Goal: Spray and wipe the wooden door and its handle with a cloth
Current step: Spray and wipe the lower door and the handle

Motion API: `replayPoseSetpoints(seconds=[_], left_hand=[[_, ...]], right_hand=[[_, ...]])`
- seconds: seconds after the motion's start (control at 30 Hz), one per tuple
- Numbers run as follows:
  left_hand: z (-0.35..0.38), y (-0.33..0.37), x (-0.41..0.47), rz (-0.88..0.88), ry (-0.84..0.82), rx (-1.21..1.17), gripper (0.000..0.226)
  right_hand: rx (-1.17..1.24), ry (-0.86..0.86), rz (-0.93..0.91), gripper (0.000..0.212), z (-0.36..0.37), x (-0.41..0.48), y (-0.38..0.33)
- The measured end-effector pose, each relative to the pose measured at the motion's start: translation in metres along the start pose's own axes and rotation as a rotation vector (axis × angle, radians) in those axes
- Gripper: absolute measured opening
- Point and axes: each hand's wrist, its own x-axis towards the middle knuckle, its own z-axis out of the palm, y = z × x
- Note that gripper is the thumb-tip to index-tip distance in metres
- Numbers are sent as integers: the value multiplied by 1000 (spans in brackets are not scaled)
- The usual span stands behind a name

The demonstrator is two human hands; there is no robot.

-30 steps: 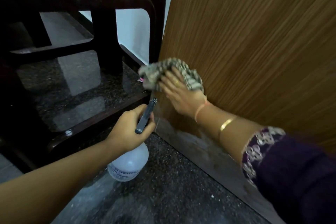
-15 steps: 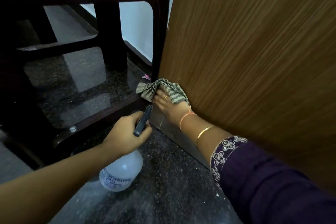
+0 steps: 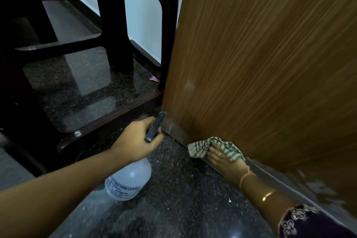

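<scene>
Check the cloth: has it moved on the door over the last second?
Yes. The cloth under the right hand slid down the door and away from its edge by the dark frame, to the bottom strip.

Wood-grain door [image 3: 260, 63], glossy speckled stone floor [image 3: 183, 189]

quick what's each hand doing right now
Left hand: grips the spray bottle by its trigger head.
Right hand: open, fingers pressing the checked cloth against the wooden door at its bottom edge.
</scene>
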Motion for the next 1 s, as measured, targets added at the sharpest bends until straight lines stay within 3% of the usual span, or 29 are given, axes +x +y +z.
replayPoseSetpoints(seconds=[0.07,0.13,0.3,0.43,0.5,0.6,0.77,0.83,0.9,1.0], left_hand=[[1,-1,1,-13,-6,-6,24],[1,-4,2,-15,-5,-7,26],[3,-8,7,-8,-13,-14,37],[4,-10,13,-20,-10,17,24],[5,-12,14,-41,-26,42,21],[11,-13,14,-54,-61,55,19],[23,-16,15,-72,-119,20,26],[29,-16,16,-59,-138,16,21],[32,-17,18,-45,-153,21,11],[35,-18,18,-50,-170,30,15]], right_hand=[[-33,136,-16,56,-6,5,5],[-28,116,-74,58,-20,14,8],[20,260,-2,58,-97,77,28],[-126,170,-31,65,-123,113,25],[-75,129,-12,63,-123,119,16],[57,109,-5,63,-106,122,-3],[44,44,-52,61,-36,94,-33],[168,54,60,66,8,75,-48],[317,134,277,84,35,52,-55],[148,68,-34,77,52,32,-53]])
